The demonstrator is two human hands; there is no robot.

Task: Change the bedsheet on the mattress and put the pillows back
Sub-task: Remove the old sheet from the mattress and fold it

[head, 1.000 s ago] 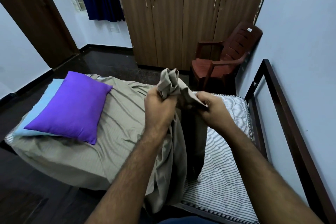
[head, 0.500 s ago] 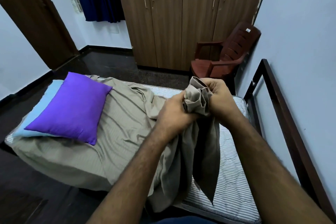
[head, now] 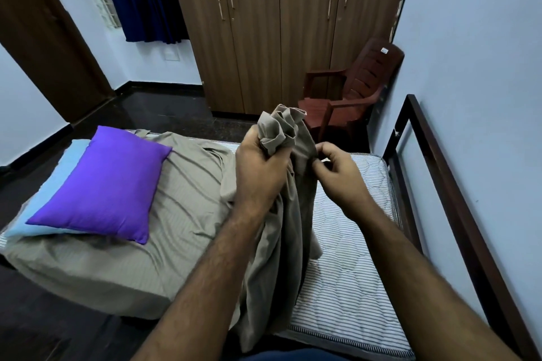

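A bunched corner of the grey-beige bedsheet is gripped in the left hand, with the fingers curled tightly round the gathered cloth and lifted above the bed. An edge of the same sheet is pinched between thumb and fingertips of the right hand, just beside the left. The sheet is still spread over the left part of the striped mattress, whose right side is laid bare. A purple pillow is stacked on a light blue pillow at the far left. A brown plastic chair is seen beyond, before the wooden wardrobe.
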